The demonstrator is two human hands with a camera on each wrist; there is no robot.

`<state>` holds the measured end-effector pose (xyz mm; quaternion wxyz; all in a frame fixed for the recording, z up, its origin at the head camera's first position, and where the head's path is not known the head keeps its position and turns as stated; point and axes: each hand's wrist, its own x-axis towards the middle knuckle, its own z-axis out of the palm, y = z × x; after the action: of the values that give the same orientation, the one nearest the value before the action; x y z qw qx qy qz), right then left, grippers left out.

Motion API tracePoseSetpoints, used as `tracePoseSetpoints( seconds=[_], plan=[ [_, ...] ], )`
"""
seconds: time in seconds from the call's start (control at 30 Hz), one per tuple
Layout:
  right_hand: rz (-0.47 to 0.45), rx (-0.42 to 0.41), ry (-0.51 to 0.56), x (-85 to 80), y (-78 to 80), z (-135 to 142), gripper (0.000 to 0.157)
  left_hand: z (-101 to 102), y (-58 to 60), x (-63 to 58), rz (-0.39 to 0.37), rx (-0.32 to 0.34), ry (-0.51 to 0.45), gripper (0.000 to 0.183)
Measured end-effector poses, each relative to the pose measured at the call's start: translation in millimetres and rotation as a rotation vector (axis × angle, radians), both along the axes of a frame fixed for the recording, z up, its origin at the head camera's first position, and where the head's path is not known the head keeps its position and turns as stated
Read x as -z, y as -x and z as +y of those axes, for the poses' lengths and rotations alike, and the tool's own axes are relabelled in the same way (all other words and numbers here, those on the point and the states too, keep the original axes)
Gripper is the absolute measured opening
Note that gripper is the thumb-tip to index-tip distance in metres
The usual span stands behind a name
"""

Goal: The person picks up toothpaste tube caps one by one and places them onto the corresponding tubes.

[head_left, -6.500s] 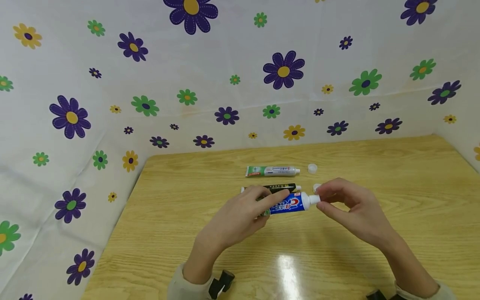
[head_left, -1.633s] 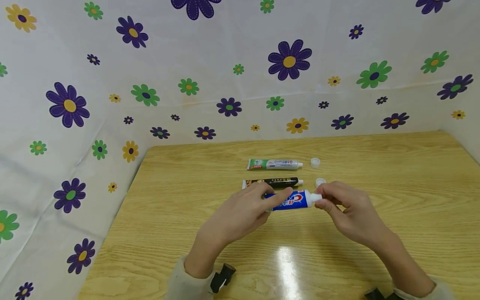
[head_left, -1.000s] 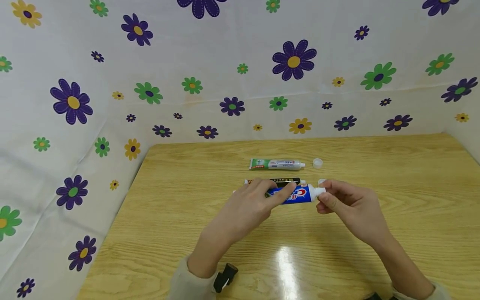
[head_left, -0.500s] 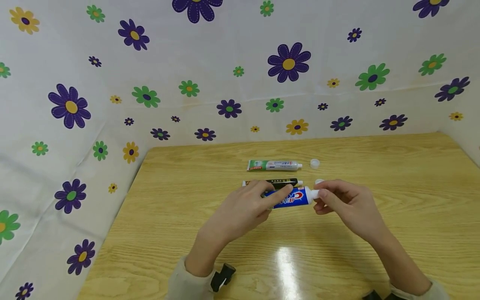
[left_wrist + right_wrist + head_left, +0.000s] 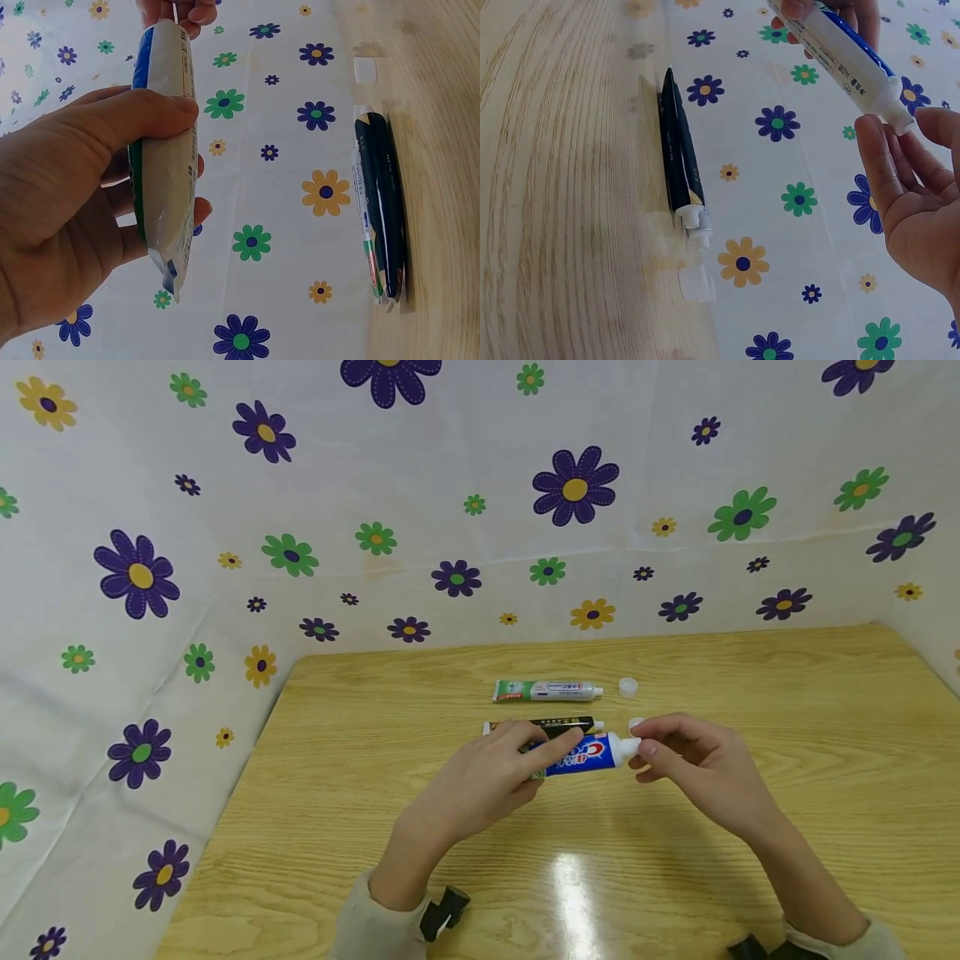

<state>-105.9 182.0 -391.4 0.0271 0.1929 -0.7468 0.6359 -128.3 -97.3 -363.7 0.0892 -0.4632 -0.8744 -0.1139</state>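
Note:
My left hand (image 5: pixel 483 777) grips a blue and white Crest toothpaste tube (image 5: pixel 581 755) around its body, holding it above the table. In the left wrist view, the thumb lies across the pale back of the tube (image 5: pixel 166 172) with fingers behind it. My right hand (image 5: pixel 708 768) has thumb and fingertips around the white cap (image 5: pixel 900 121) at the tube's right end. Just behind the held tube lies a black toothpaste tube (image 5: pixel 562 726), partly covered by the left hand. Farther back is a green and silver toothpaste tube (image 5: pixel 551 691). Both of these show bare white nozzles.
One loose white cap (image 5: pixel 627 687) lies right of the green and silver tube. Another white cap (image 5: pixel 636 725) sits by the black tube, partly hidden behind the right fingers. A flower-patterned cloth (image 5: pixel 480 460) rises at the back of the wooden table (image 5: pixel 337 735).
The left hand keeps its grip on the Crest tube, which sits slightly farther back than at first. The right thumb and fingers have shifted around the cap. The tubes on the table stay put.

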Motion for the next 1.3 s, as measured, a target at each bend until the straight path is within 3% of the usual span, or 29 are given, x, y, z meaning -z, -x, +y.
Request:
tracePoseSetpoints(
  seconds=[0.77, 1.3],
  plan=[
    [-0.062, -0.049, -0.12, 12.3, 2.0, 6.6, 0.017, 2.2, 3.6, 16.7, -0.112, -0.005, 0.018, 0.063],
    [-0.174, -0.039, -0.106, 25.2, 7.8, 5.8, 0.022, 1.3, 6.2, 29.6, -0.191, -0.032, 0.05, 0.064]
  ],
)
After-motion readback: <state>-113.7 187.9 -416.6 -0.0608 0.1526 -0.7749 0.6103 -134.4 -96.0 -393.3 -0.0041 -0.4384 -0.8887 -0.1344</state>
